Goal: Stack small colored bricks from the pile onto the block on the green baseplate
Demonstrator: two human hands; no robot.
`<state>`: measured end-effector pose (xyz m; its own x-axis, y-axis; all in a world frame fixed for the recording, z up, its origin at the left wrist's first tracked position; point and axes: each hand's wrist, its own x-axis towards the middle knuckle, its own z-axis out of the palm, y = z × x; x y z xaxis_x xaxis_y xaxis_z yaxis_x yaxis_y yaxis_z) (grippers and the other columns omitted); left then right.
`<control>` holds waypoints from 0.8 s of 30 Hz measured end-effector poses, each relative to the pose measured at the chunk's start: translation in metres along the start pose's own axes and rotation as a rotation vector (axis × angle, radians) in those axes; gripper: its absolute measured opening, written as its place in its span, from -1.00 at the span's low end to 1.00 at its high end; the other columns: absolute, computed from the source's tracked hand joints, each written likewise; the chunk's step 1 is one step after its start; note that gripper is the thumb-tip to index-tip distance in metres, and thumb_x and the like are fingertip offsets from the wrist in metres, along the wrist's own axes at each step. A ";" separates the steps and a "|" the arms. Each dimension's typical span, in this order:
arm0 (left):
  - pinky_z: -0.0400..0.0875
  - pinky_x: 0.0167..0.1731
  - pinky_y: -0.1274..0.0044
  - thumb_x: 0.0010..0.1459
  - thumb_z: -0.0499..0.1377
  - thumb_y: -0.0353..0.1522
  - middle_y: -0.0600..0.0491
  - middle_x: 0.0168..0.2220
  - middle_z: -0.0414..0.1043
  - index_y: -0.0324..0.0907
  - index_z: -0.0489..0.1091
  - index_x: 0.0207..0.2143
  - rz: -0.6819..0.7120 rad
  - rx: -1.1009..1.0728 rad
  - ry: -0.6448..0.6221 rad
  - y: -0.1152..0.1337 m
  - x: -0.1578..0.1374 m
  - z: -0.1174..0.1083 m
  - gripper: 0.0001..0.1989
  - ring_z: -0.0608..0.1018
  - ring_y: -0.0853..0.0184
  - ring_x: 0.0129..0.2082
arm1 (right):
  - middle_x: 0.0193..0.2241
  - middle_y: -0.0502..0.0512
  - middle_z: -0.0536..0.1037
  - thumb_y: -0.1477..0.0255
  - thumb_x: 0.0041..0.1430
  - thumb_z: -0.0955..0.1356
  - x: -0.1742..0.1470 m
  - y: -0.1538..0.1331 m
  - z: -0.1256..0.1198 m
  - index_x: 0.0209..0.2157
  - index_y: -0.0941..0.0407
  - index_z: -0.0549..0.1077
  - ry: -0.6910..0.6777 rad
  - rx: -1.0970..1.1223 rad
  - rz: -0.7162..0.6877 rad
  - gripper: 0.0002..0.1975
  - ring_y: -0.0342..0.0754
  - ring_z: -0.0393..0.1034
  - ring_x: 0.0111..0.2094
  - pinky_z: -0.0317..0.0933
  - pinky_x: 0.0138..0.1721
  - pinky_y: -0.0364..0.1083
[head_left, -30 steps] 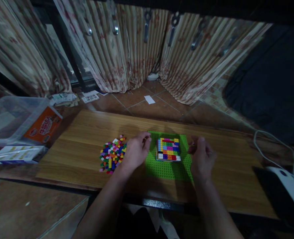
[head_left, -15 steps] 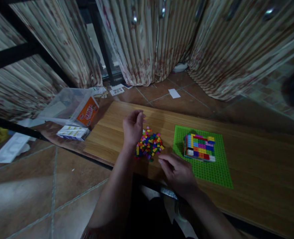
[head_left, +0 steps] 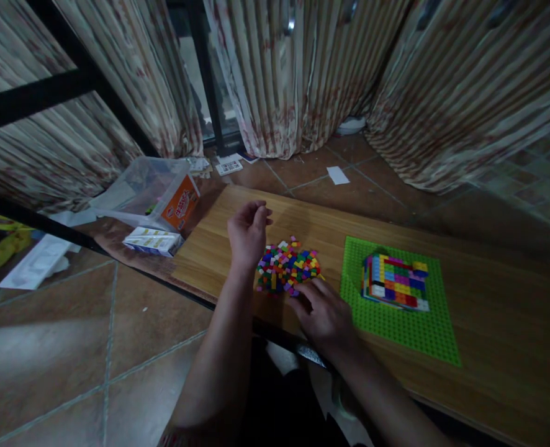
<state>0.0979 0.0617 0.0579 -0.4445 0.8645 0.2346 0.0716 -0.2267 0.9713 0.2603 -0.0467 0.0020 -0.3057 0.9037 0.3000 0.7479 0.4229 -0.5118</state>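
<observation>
A loose pile of small colourful building bricks (head_left: 284, 267) lies on the wooden table. My left hand (head_left: 247, 234) hovers at the pile's left far side, its fingers curled in with the thumb against them. Whatever it may hold is hidden. At the near right edge of the pile, my right hand (head_left: 325, 313) reaches in, thumb and forefinger apart beside purple bricks. To the right, a block built of multicoloured bricks (head_left: 396, 282) stands on a green studded baseplate (head_left: 410, 335). A yellow and blue piece (head_left: 419, 269) sticks up at its far right corner.
The wooden table (head_left: 503, 323) runs across to the right. On its left stand a clear plastic bin (head_left: 149, 186) with an orange label and a white carton (head_left: 153, 241). Papers (head_left: 338, 175) lie on the tiled floor, before striped curtains (head_left: 284, 93).
The view has shifted, so the table and bricks appear farther right. My right hand has come to the pile's edge, its fingers spreading a little. My left hand remains curled.
</observation>
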 end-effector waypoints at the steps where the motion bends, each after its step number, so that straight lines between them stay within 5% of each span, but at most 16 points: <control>1: 0.42 -0.47 0.63 0.09 0.16 -0.32 0.06 -0.45 0.48 -0.24 0.42 -0.33 -0.001 -0.005 0.001 0.000 0.000 0.000 -0.84 0.50 0.48 -0.50 | -0.32 0.06 0.48 0.36 0.21 0.31 0.000 0.001 0.001 -0.25 0.04 0.48 -0.004 -0.004 -0.005 -0.87 -0.02 0.37 -0.28 0.21 -0.26 -0.08; 18: 0.42 -0.43 0.62 0.08 0.15 -0.35 0.06 -0.41 0.50 -0.25 0.44 -0.29 -0.008 0.045 -0.045 -0.005 -0.002 -0.001 -0.83 0.49 0.47 -0.49 | -0.26 0.10 0.51 0.48 0.27 0.21 0.005 0.007 -0.005 -0.19 0.09 0.45 0.076 0.046 0.006 -0.79 -0.05 0.41 -0.25 0.24 -0.24 -0.12; 24: 0.41 -0.14 0.52 -0.06 0.15 -0.56 0.04 -0.27 0.52 -0.19 0.51 -0.37 0.188 0.488 -0.587 -0.012 -0.009 -0.007 -0.79 0.52 0.36 -0.24 | -0.27 0.09 0.51 0.46 0.25 0.26 0.008 0.009 -0.005 -0.23 0.10 0.46 0.085 0.048 0.034 -0.85 -0.04 0.42 -0.26 0.25 -0.24 -0.12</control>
<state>0.0953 0.0535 0.0443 0.1487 0.9576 0.2469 0.5439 -0.2877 0.7883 0.2675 -0.0359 0.0041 -0.2282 0.9092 0.3482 0.7269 0.3971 -0.5603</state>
